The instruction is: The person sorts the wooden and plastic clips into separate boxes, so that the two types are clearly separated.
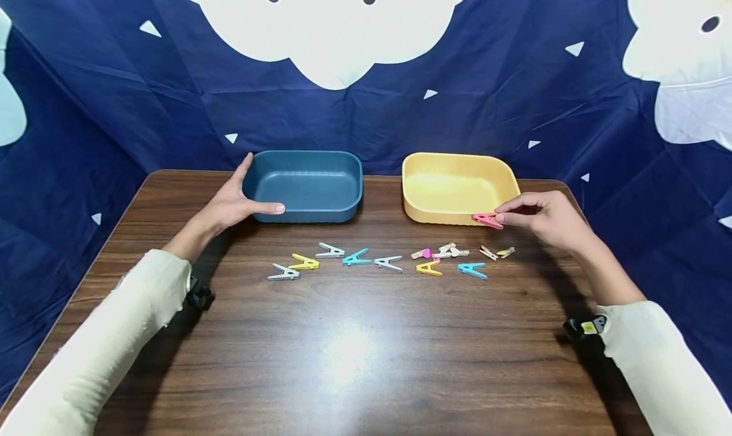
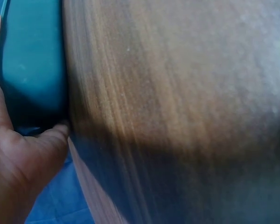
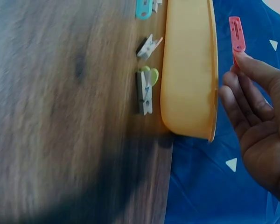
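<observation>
My left hand (image 1: 231, 202) is spread against the left end of a dark blue bin (image 1: 309, 216), its thumb along the front wall and a finger at the back corner. In the left wrist view the fingers look straight beside the bin's wall (image 2: 35, 60). Between thumb and fingertips, my right hand (image 1: 549, 218) pinches a pinkish-red plastic clothespin (image 1: 486, 219). That clothespin is raised by the front right corner of a yellow bin (image 1: 434, 215). The right wrist view shows the clothespin (image 3: 237, 35) pointing away from the fingertips. Both bins' visible floors are bare.
Plastic clothespins in grey, yellow and blue, such as a blue one (image 1: 471, 270), lie in a loose row on the wooden table (image 1: 257, 360). Small wooden clothespins (image 1: 452, 252) lie before the yellow bin. A dark blue patterned cloth (image 1: 383, 118) hangs behind.
</observation>
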Tool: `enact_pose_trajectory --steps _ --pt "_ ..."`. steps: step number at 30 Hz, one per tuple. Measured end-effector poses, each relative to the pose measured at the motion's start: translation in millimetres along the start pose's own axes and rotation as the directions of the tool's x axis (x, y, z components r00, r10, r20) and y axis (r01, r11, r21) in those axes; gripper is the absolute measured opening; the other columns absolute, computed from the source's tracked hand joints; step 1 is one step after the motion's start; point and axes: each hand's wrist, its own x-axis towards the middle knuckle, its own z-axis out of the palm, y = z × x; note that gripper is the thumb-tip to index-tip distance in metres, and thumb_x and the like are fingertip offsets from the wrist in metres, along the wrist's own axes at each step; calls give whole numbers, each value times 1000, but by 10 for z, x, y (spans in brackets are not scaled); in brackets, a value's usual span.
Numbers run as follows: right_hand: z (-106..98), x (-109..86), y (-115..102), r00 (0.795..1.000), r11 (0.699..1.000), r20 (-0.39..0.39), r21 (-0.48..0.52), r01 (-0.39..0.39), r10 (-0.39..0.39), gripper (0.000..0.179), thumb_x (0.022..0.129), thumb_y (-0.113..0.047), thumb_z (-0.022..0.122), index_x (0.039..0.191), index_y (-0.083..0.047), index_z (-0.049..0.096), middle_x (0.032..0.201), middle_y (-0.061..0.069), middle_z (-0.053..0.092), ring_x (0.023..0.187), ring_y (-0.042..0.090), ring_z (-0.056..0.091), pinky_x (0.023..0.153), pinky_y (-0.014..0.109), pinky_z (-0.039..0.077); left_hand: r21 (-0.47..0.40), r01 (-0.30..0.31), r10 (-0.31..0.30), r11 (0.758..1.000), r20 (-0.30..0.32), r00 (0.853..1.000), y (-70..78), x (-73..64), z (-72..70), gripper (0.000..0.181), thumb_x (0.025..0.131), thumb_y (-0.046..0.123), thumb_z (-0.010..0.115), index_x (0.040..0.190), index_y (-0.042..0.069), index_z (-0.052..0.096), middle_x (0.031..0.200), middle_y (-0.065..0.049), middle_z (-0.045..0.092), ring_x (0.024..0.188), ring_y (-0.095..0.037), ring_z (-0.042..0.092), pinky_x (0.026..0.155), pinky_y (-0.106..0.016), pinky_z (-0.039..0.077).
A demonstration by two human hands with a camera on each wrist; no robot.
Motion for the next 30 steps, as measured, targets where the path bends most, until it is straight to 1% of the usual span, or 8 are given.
enact_pose_trajectory --steps 3,8,11,16,24,30 --pt "31 64 -47 999 999 -20 11 -31 31 11 90 -5 96 99 -11 92 90 -13 84 79 -5 63 66 13 48 -1 -2 2 1000 -1 1000 3 7 -6 151 85 47 101 179 44 -17 191 1 -13 179 -35 -5 143 -69 12" --pt "76 141 -100 996 996 -12 24 -89 89 11 92 -12 95 102 -10 92 87 -15 81 74 0 60 62 17 47 -3 -2 2 1000 2 1000 7 17 -9 151 86 44 101 179 43 -18 191 0 -13 179 -34 -6 143 -68 11" --pt "102 182 -132 994 994 -8 34 -108 108 12 93 -15 95 104 -11 92 86 -16 79 74 2 58 61 20 47 -3 2 -2 1000 9 1000 4 20 -10 150 87 44 100 178 43 -19 191 0 -14 179 -34 -7 143 -67 11" --pt "151 264 -185 995 993 -4 62 -104 105 12 95 -16 94 104 -9 91 86 -18 81 79 1 62 65 18 49 -5 4 -4 1000 18 1000 9 16 -7 151 87 44 100 177 44 -21 190 0 -16 179 -35 -8 143 -68 10" --pt "231 387 -229 994 994 -44 62 -92 95 10 95 -15 93 102 -8 90 82 -25 76 72 0 61 61 18 49 -27 -13 13 1000 3 1000 -2 15 12 152 87 41 101 179 41 -20 191 0 -14 178 -33 -8 144 -66 9" --pt "275 455 -268 994 995 -69 64 -79 84 14 94 -16 94 103 -7 90 85 -16 80 70 0 60 59 17 47 -21 -8 8 1000 -2 1000 15 -11 16 153 85 45 102 178 44 -20 191 1 -14 178 -34 -8 143 -68 11"
